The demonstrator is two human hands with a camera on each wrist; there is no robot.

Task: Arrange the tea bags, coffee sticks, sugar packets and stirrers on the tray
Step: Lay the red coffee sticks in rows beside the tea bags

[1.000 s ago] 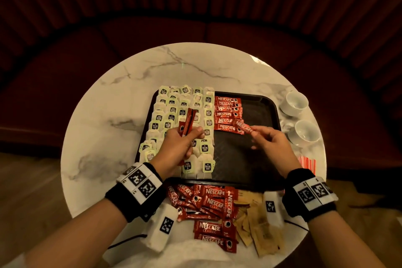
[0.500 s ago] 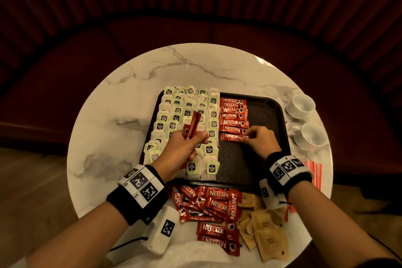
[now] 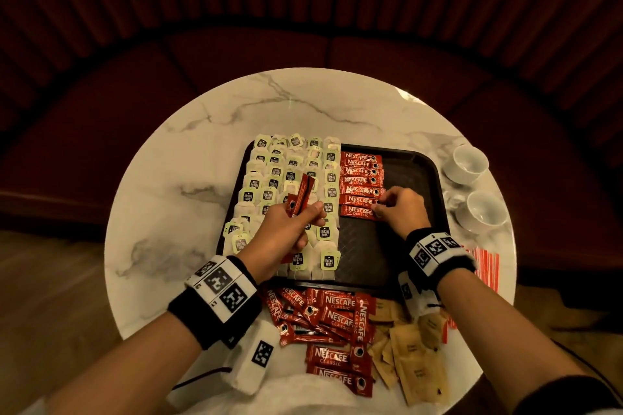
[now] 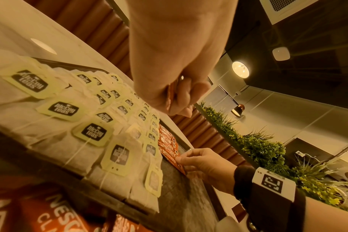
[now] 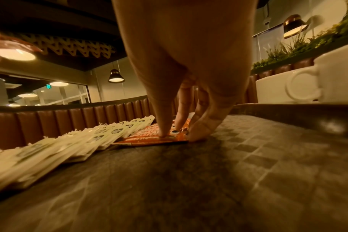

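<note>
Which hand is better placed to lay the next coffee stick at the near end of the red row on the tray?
The right hand: its fingertips already rest on the last stick of the row, beside bare tray. The left hand only holds spare sticks above the tea bags.

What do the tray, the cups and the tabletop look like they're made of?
Tray: likely moulded plastic, matte black, with a textured grid floor and raised rim.
Cups: probably glazed ceramic, white and glossy, thick-walled with a looped handle.
Tabletop: marble or a marble-look surface, polished white with grey veins.
</note>
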